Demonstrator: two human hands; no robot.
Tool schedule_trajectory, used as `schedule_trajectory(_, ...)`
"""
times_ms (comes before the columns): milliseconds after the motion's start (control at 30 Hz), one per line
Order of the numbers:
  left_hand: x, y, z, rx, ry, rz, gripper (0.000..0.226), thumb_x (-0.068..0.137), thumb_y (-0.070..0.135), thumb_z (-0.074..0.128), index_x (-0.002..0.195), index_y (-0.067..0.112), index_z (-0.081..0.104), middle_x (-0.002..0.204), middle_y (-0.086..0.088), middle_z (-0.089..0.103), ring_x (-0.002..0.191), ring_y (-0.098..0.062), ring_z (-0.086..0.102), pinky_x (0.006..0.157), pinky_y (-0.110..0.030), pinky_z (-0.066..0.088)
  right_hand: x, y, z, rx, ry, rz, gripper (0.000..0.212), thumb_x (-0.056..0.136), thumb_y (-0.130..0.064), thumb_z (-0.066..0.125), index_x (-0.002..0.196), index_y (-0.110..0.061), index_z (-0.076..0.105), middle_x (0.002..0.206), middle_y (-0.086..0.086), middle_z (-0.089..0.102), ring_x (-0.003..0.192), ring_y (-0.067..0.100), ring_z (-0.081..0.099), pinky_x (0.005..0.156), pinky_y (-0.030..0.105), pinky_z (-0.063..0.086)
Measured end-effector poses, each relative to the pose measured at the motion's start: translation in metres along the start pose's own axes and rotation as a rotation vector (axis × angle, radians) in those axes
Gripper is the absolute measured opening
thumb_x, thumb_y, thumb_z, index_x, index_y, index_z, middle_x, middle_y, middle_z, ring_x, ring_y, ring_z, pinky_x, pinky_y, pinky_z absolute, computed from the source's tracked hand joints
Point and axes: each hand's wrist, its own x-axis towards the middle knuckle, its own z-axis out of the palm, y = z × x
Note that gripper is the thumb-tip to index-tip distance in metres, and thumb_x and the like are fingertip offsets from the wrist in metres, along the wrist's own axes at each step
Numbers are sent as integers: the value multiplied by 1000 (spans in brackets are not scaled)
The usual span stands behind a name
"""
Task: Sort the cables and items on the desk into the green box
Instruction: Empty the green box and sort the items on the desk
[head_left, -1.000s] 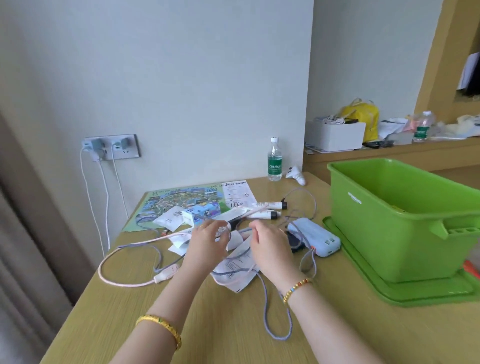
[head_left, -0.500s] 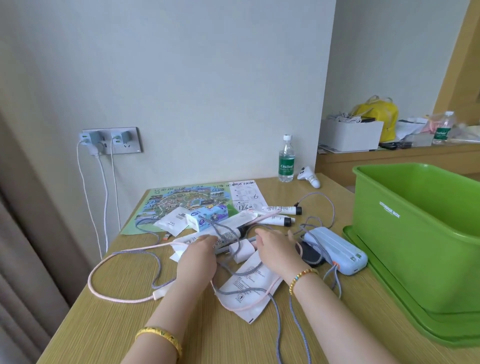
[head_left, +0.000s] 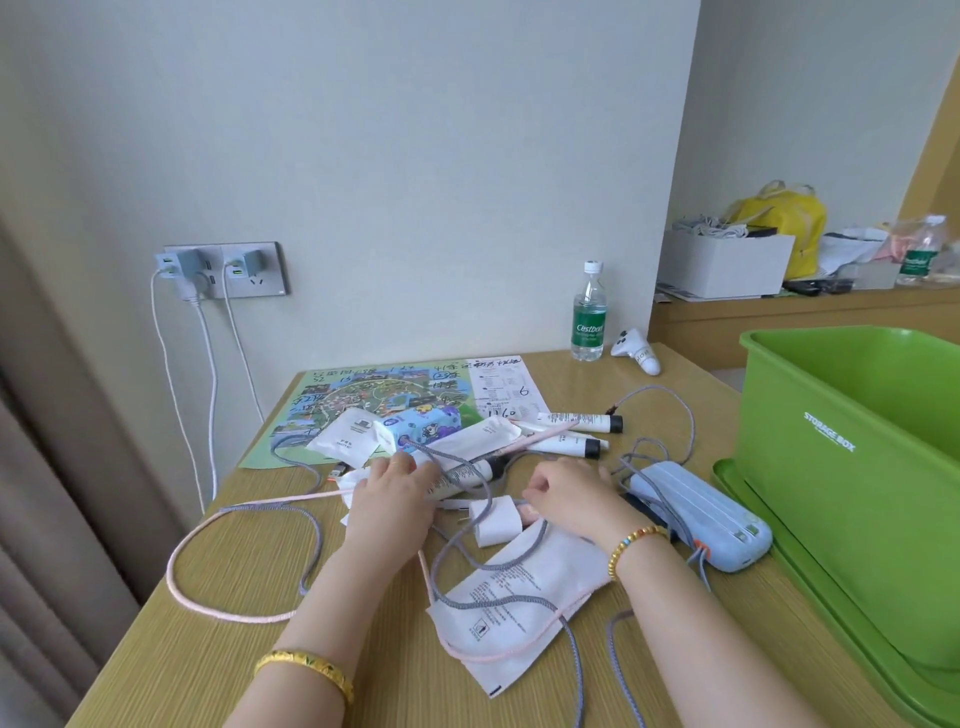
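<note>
Head view shows the big green box (head_left: 852, 467) at the right of the tabletop (head_left: 363, 649), nothing visible inside. Grey cable (head_left: 483, 597) and pink cable (head_left: 208, 525) lie tangled. Next: untangle one. Three tubes. Left hand (head_left: 392, 499) fingers and right hand (head_left: 569, 499) fingers curl; whether they hold anything, I cannot tell.

Surface: wooden table (head_left: 218, 644) | landmark: green box (head_left: 852, 467), on its lid at table's right | blue power bank (head_left: 701, 514) just left of box | tubes, cables, papers farther left | water bottle (head_left: 588, 317) behind.
</note>
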Motion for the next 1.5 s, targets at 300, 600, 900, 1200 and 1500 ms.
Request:
schedule_trajectory(300,2,0,4,49,-17,13,36,94,43,40,122,25,54,127,1,47,121,-23,37,95,-34,32,-6,-3,-10,-101,-154,-8,19,90,-45,48,93,-29,58,122,1,57,127,24,37,113,52,9)
schedule_trajectory(600,3,-5,-22,-831,48,-250,33,90,36,55,76,7,62,65,0,61,55,-18,59,51,-25,32,-10,-4,-10,1,-79,-21,23,90,-46,48,87,-24,48,82,-5,56,82,16,49,96,39,29)
schedule_trajectory(900,2,-27,-48,-1336,307,-456,17,96,25,47,93,18,62,83,-9,70,56,-12,70,49,-20,56,-13,-5,-31,193,31,-61,12,91,-20,51,95,-19,62,97,-1,62,87,17,58,74,30,48)
schedule_trajectory(1200,-33,28,-89,-1517,678,-162,21,97,25,48,96,27,68,86,8,70,76,-9,72,66,-15,55,-60,-28,-68,272,539,-92,21,89,-36,54,85,-16,58,68,-1,55,64,21,51,50,28,32)
schedule_trajectory(1500,-51,150,-130,-1442,470,166,26,95,27,51,114,21,67,90,15,70,86,-5,69,84,-28,55,-143,17,-156,279,999,-158,23,93,-15,47,102,-9,68,97,11,54,94,29,53,77,30,37)
